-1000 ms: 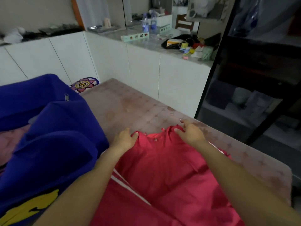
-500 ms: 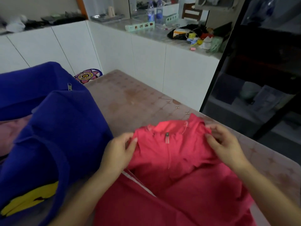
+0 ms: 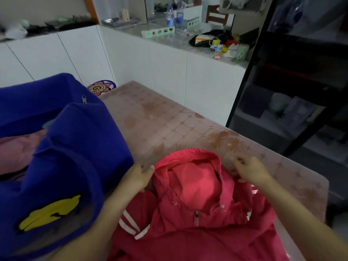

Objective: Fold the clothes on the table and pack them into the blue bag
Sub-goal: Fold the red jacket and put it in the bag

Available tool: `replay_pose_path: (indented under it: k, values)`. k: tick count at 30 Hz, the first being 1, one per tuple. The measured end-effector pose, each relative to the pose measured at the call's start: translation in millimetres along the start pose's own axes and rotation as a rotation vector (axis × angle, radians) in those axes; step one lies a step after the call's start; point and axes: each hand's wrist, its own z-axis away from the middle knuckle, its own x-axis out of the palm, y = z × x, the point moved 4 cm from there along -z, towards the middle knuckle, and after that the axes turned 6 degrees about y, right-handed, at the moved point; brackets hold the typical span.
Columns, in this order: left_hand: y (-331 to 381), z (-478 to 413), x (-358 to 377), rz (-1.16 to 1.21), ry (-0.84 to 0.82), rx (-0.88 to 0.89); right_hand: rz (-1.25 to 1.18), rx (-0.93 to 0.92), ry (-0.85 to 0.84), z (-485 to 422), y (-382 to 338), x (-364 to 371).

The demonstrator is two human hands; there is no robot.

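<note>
I find the red jacket (image 3: 197, 242) unfolded at six o'clock, blue bag (image 3: 75, 147) open at nine. My left hand (image 3: 138, 178) grips the hood (image 3: 195, 178); the right hand (image 3: 251, 171) I cannot tell.

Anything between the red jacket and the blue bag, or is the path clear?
Nothing visible blocks it. The red jacket lies on the table right beside the blue bag, with only the left hand and its forearm in the gap. The bag's mouth is open, with pink cloth inside.

The blue bag (image 3: 75, 138) runs off the left edge; the red jacket (image 3: 197, 185) off the bottom; counter clutter (image 3: 222, 42) is blurred.
</note>
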Motion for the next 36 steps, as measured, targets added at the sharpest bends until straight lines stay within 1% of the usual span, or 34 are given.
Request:
replay_pose_path:
  k: [1, 3, 4, 5, 6, 8, 10, 11, 13, 17, 19, 20, 22, 24, 26, 28, 31, 33, 36]
  values:
    - [1, -6, 11, 0.086, -0.066, -0.121, 0.009, 0.069, -0.066, -6, -4, 10]
    - [4, -9, 29, 0.432, -0.202, -0.393, -0.012, 0.240, -0.191, -12, -8, 28]
    - [4, -12, 33, 0.583, -0.237, -0.486, -0.033, 0.311, -0.231, -14, -8, 35]
    - [2, -18, 36, 0.665, -0.261, -0.529, -0.052, 0.360, -0.253, -15, -7, 40]
    - [0, -24, 38, 0.677, -0.288, -0.530, -0.081, 0.397, -0.265, -19, -6, 43]
    - [0, -32, 42, 0.583, -0.392, -0.510, -0.130, 0.460, -0.307, -27, -5, 46]
    - [6, -37, 45, 0.520, -0.477, -0.474, -0.102, 0.506, -0.395, -33, -5, 47]
    - [10, -40, 46, 0.506, -0.494, -0.445, -0.090, 0.522, -0.452, -34, -7, 48]
    - [27, -43, 42, 0.494, -0.432, -0.333, -0.143, 0.509, -0.508, -38, -15, 51]
    - [76, -52, 23, 0.462, -0.128, -0.021, -0.250, 0.266, -0.371, -56, -39, 45]
    - [96, -63, 10, 0.376, -0.006, 0.144, -0.304, 0.148, -0.330, -61, -55, 39]
    - [107, -68, 2, 0.315, 0.048, 0.229, -0.343, 0.088, -0.289, -67, -63, 34]
    - [135, -75, -23, 0.253, 0.156, 0.386, -0.354, -0.043, -0.132, -81, -86, 13]
    - [171, -75, -53, 0.271, 0.251, 0.541, -0.393, -0.151, 0.005, -97, -112, -13]
    - [205, -69, -82, 0.338, 0.337, 0.695, -0.528, -0.229, 0.098, -107, -136, -38]
    - [225, -64, -102, 0.392, 0.371, 0.804, -0.608, -0.299, 0.186, -111, -154, -58]
    - [220, -53, -109, 0.343, 0.335, 0.919, -0.573, -0.438, 0.234, -102, -164, -71]
    - [197, -40, -98, 0.254, 0.276, 0.964, -0.529, -0.487, 0.209, -88, -151, -66]
    - [140, -14, -72, 0.135, 0.163, 0.938, -0.463, -0.509, 0.131, -61, -115, -50]
